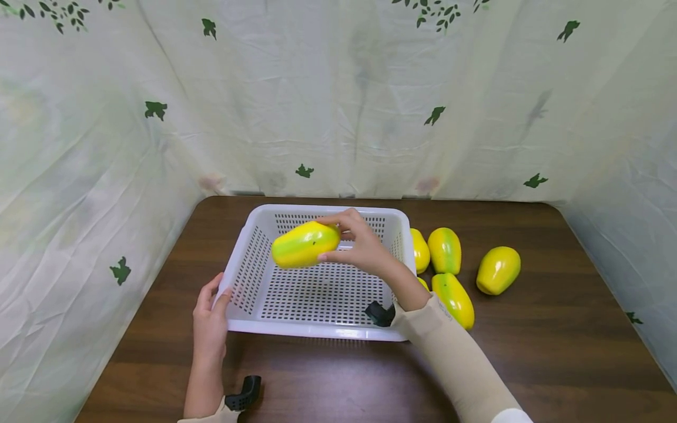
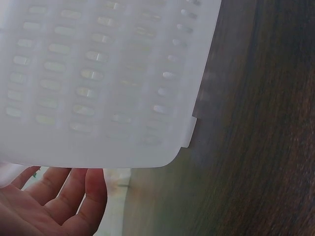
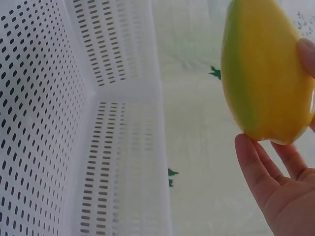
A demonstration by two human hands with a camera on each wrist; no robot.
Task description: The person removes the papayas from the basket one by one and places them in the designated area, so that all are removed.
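Observation:
My right hand (image 1: 353,245) grips a yellow-green papaya (image 1: 305,244) by one end and holds it level above the inside of a white perforated basket (image 1: 317,332). In the right wrist view the papaya (image 3: 263,73) rests against my fingers (image 3: 275,196), with the basket's walls (image 3: 44,123) to its left. My left hand (image 1: 210,317) touches the basket's front left corner with straight fingers. In the left wrist view my left hand (image 2: 54,201) lies relaxed just under the basket's wall (image 2: 98,73). Nothing lies in the basket.
Several more yellow-green papayas lie on the dark wooden table (image 1: 555,341) right of the basket, the nearest (image 1: 453,298) by my right forearm and the farthest (image 1: 498,269) apart. A leaf-printed cloth (image 1: 338,106) walls the table at the back and both sides.

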